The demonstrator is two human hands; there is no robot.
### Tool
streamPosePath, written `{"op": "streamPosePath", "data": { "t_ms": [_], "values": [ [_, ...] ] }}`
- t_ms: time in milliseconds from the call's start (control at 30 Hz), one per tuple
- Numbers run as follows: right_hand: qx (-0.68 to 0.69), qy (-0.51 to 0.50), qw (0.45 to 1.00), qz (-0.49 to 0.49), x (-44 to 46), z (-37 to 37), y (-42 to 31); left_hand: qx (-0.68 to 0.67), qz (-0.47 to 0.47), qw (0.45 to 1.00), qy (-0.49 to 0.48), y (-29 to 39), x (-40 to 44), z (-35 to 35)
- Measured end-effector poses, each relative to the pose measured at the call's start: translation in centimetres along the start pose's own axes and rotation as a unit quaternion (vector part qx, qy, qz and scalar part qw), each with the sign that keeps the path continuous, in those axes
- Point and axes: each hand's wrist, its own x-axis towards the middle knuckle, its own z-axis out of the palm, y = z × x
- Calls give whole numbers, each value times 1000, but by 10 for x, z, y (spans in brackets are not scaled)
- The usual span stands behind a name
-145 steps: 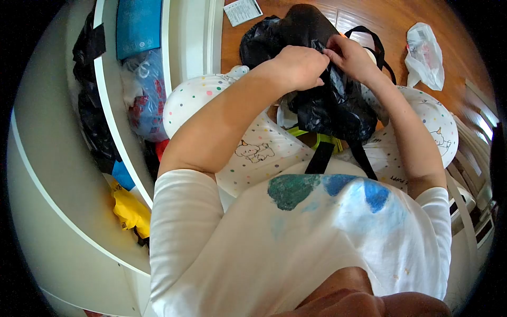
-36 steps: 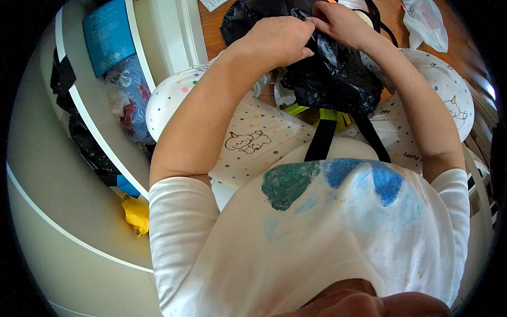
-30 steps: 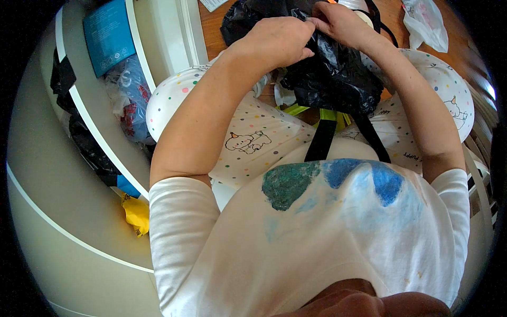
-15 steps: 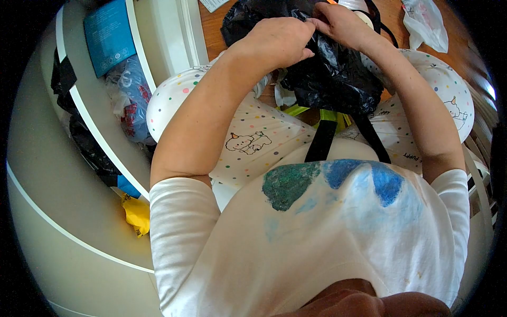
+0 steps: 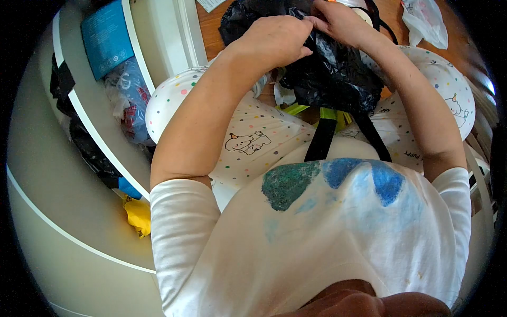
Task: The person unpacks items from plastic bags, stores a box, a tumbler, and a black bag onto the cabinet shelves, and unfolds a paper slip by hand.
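A crumpled black plastic bag (image 5: 332, 79) hangs over my lap. My left hand (image 5: 279, 39) comes in from the left with its fingers closed on the bag's upper part; its fingertips are partly hidden. Close by on the right, my right hand (image 5: 340, 22) pinches the same bag near the top edge of the view. The two hands nearly meet. Below the bag, black straps (image 5: 323, 136) and some yellow-green material (image 5: 346, 119) lie between my legs.
Open drawers on the left hold a blue box (image 5: 107, 39), clear plastic bags (image 5: 128, 100) and a yellow packet (image 5: 138, 215). On the wooden floor (image 5: 211, 31), a white plastic bag (image 5: 425, 24) lies at the upper right. A paper (image 5: 210, 3) is at the top.
My hands stay on the black bag, with hardly any movement. The view has shifted very slightly.
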Motion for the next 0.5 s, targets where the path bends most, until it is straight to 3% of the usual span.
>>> {"op": "streamPosePath", "data": {
  "t_ms": [233, 500],
  "values": [
    [3, 19, 1000, -24, 0, 5, 4, -2, 22, 999, 39, -3, -1, 4],
    [-15, 12, 1000, -18, 1, 2, 2, -24, 35, 999, 16, -4, 0, -2]
  ]
}}
